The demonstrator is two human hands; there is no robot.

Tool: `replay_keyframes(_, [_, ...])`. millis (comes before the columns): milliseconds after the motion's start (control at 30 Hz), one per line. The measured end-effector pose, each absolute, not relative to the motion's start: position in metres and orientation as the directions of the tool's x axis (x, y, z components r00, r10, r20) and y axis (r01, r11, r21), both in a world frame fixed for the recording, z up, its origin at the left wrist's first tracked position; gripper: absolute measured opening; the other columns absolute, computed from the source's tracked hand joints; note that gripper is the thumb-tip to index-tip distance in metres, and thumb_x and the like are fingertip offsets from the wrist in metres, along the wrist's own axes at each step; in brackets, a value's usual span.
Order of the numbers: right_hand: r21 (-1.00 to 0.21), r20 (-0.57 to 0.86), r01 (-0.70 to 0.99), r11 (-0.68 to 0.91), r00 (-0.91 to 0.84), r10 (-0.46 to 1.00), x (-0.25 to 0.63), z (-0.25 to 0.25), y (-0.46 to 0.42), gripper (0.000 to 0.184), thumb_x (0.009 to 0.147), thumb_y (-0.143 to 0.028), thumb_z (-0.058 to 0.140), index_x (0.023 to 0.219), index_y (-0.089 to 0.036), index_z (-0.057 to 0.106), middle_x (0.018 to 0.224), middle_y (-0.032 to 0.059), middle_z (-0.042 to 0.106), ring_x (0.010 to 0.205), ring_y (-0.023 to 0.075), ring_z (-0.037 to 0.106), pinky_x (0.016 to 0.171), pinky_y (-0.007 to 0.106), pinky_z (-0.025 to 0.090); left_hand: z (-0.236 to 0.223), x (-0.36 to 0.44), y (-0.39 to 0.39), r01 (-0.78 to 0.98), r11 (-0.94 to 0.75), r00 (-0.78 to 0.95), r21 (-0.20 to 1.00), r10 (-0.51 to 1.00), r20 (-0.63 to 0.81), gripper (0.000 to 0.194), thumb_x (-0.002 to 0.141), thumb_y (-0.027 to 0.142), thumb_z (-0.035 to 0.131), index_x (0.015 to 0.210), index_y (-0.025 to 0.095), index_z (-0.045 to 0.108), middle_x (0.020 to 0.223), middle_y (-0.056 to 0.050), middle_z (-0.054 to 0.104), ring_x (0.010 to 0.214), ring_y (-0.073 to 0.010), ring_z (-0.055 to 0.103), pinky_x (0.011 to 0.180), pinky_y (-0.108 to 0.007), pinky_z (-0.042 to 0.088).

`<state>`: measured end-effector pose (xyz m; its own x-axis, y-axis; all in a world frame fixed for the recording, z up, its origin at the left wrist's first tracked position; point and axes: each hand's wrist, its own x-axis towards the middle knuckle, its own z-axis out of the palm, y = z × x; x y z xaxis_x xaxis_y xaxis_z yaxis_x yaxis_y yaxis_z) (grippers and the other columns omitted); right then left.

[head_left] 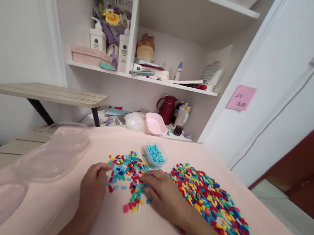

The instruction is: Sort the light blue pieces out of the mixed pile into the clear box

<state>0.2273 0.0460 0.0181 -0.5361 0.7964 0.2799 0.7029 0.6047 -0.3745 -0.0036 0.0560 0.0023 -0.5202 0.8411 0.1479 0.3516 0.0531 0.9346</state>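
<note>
A loose pile of small coloured plastic building bricks (127,166) lies on the pink tabletop, with a short trail of bricks running towards me. My left hand (94,181) rests at the pile's left edge, its fingers curled and the index fingertip at the bricks; whatever is under the fingers is hidden. From the right, my right hand (163,194) reaches over the pile's edge with fingers apart, fingertips touching bricks. Just behind it stands a clear plastic tub (157,165) filled with light-blue bricks. A much larger mixed brick heap (208,194) spreads to the right, beside my right forearm.
Clear plastic trays (50,160) lie on the left of the pink tabletop (127,223). At the back are a pink plastic basin (155,124), a red jug (167,109) and a bottle (182,121). A slatted wooden stand (47,92) is at the left, under shelves.
</note>
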Motion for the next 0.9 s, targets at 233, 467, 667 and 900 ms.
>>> replay_keyframes(233, [-0.313, 0.171, 0.716, 0.624, -0.604, 0.778, 0.23, 0.027, 0.043, 0.026, 0.093, -0.022, 0.046, 0.109, -0.026, 0.067, 0.106, 0.0047, 0.066, 0.1, 0.0185, 0.058, 0.09, 0.03, 0.041, -0.008, 0.005, 0.059, 0.503, -0.111, -0.188, 0.857, 0.954, 0.234, 0.028, 0.074, 0.025, 0.041, 0.077, 0.024, 0.069, 0.086, -0.002, 0.066, 0.077, -0.019, 0.063, 0.066, -0.032, 0.053])
replay_keyframes(467, [-0.289, 0.15, 0.772, 0.567, -0.548, 0.823, 0.242, 0.026, 0.049, 0.029, 0.089, -0.024, 0.051, 0.113, -0.026, 0.067, 0.103, 0.0048, 0.067, 0.097, 0.019, 0.06, 0.084, 0.027, 0.042, -0.015, 0.012, 0.057, 0.829, -0.329, 0.126, 0.451, 0.897, 0.423, 0.041, 0.071, 0.009, 0.045, 0.075, 0.033, 0.078, 0.109, -0.003, 0.068, 0.105, -0.0254, 0.059, 0.09, -0.045, 0.047])
replay_keyframes(667, [-0.294, 0.146, 0.783, 0.548, -0.53, 0.836, 0.244, 0.026, 0.051, 0.03, 0.084, -0.021, 0.056, 0.11, -0.029, 0.069, 0.103, 0.0031, 0.069, 0.095, 0.0188, 0.063, 0.08, 0.027, 0.044, -0.021, 0.017, 0.051, 0.832, -0.51, 0.349, 0.217, 0.787, 0.509, 0.051, 0.065, 0.002, 0.05, 0.08, 0.043, 0.076, 0.123, 0.001, 0.065, 0.113, -0.0289, 0.054, 0.09, -0.051, 0.042])
replay_keyframes(900, [-0.338, 0.203, 0.777, 0.532, -0.491, 0.847, 0.24, 0.019, 0.055, 0.022, 0.081, -0.019, 0.062, 0.098, -0.026, 0.073, 0.099, 0.0022, 0.07, 0.095, 0.0184, 0.062, 0.085, 0.027, 0.044, -0.033, 0.029, 0.046, 0.777, -0.6, 0.414, 0.193, 0.716, 0.563, 0.049, 0.07, 0.003, 0.048, 0.093, 0.038, 0.075, 0.127, -0.003, 0.062, 0.115, -0.0267, 0.052, 0.094, -0.05, 0.04])
